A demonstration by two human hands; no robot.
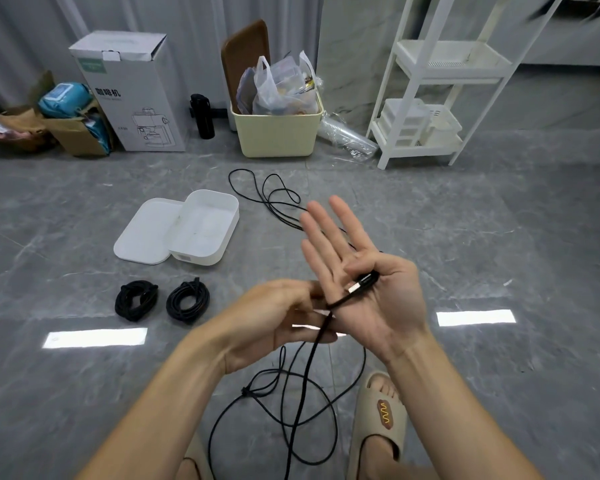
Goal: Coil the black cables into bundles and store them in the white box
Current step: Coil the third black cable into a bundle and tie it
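Observation:
My right hand (364, 271) is raised palm-up with its fingers straight, and its thumb pins the plug end of a loose black cable (309, 368) against the palm. My left hand (278, 317) pinches that cable just below the right palm. The cable hangs down and loops over the floor between my feet. Another loose black cable (274, 195) lies on the floor beyond my hands. Two coiled black bundles (136, 299) (187, 301) lie side by side on the floor at the left. The white box (205, 226) stands open behind them, its lid (146, 230) lying flat beside it.
A cream bin (278, 133) with bags, a black bottle (201, 116), a tall white carton (132, 95) and a brown cardboard box (77, 133) line the far wall. A white shelf rack (440, 98) stands at the right. My slippered foot (381, 420) is below my right arm.

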